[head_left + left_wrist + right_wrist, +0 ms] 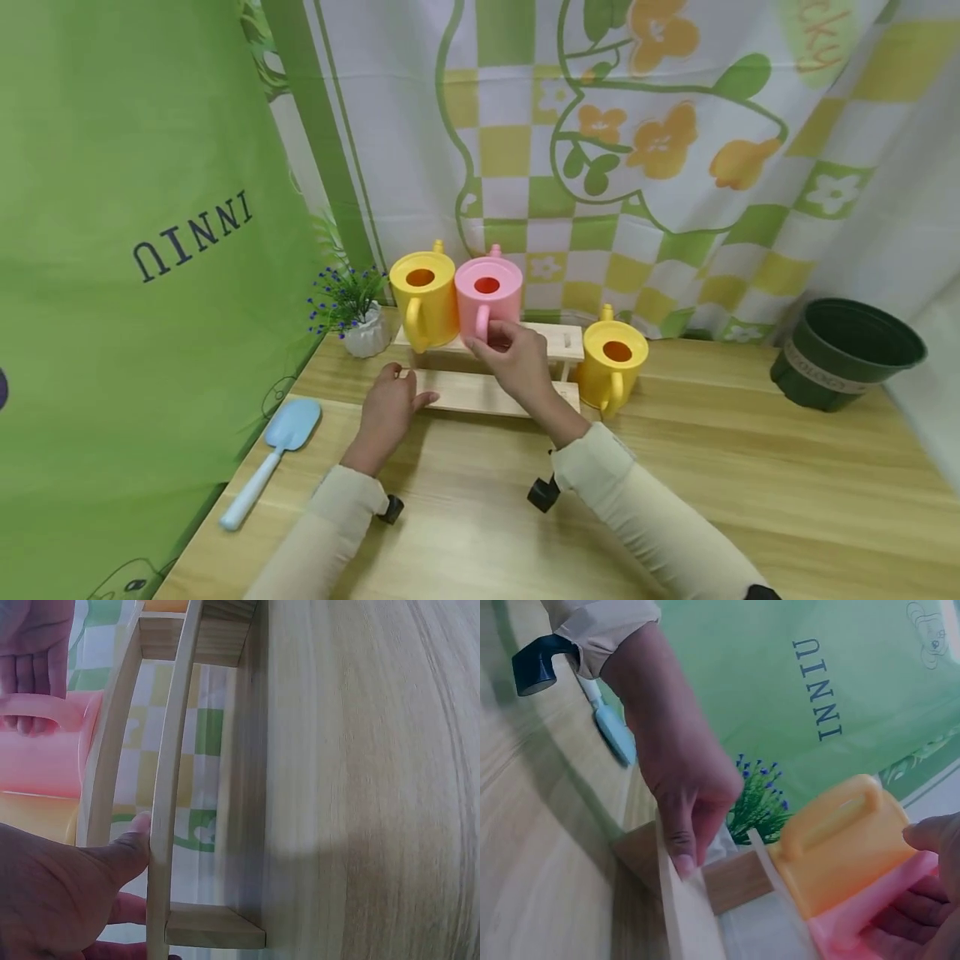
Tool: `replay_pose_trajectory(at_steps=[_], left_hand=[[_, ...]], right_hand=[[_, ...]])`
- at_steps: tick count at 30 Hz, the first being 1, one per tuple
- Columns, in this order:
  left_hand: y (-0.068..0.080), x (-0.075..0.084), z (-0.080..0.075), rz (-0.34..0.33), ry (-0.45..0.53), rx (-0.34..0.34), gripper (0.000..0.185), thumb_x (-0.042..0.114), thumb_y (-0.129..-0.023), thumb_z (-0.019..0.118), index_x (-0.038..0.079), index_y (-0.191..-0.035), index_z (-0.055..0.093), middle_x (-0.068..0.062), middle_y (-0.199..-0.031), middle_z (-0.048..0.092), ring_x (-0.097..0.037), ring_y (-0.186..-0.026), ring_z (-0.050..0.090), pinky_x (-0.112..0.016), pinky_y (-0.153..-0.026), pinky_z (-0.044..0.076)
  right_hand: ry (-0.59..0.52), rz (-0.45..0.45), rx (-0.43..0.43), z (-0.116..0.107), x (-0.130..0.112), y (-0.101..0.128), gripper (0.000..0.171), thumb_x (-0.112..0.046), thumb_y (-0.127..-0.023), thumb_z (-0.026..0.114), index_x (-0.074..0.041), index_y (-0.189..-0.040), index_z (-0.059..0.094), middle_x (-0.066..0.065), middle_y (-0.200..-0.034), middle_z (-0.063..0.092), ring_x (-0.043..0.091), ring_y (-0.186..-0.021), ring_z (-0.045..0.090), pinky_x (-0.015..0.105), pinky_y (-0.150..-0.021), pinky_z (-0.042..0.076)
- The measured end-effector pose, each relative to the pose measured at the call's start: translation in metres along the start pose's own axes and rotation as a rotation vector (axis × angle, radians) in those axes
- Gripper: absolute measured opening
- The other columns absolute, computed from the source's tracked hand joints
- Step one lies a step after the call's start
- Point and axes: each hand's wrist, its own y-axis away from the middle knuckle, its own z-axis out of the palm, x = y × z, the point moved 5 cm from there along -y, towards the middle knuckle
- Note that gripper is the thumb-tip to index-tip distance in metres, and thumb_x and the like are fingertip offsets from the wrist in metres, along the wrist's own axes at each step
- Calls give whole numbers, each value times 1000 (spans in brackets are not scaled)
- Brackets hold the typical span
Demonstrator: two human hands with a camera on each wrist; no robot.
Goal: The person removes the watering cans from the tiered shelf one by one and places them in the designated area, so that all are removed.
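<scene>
Gripping the handle of a pink watering can, the right hand has its fingers curled round that handle, thumb on the near side. The pink can stands upright on the upper step of a small wooden two-step stand at the far middle of the counter. Just left of it on the same step, touching or almost touching, stands a yellow watering can.

The left hand rests at the left end of the stand's lower, nearer step. Its fingers are relaxed and slightly apart, with the thumb pressed against the front edge of the plank; it grips nothing.

A second yellow watering can stands on the counter just right of the stand. Left of the stand, by the green curtain, is a small white pot of blue-flowered greenery. A light blue plastic trowel lies near the left edge of the counter. A dark green flowerpot sits well apart at the far right.
</scene>
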Motion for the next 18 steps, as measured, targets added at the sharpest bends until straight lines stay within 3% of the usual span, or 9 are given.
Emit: replay_pose_trajectory(at_steps=[7,12,18], left_hand=[[-3,7,-1,-21,24,-31,48,48,-77,65,1,-83,62,-22,-90,62,-33,-94,56,-42,-69,51],[-4,8,-2,3,38,-23,48,48,-77,64,1,-82,61,-21,-87,62,-33,-92,56,-42,-66,51],[0,4,-3,-18,80,-26,52,44,-77,67,-5,-94,65,-22,-85,64,-35,-96,55,-45,-72,50]], right_hand=[[-33,7,22,1,3,-2,21,-28,-77,75,-10,-87,72,-1,-77,68,11,-68,60,25,-60,50],[-39,5,58,-6,4,-2,14,-22,-76,75,-11,-86,73,0,-74,68,10,-64,56,23,-56,47],[-44,-22,68,-24,0,-2,18,-24,-75,76,-13,-89,74,0,-72,68,9,-59,52,20,-49,41]])
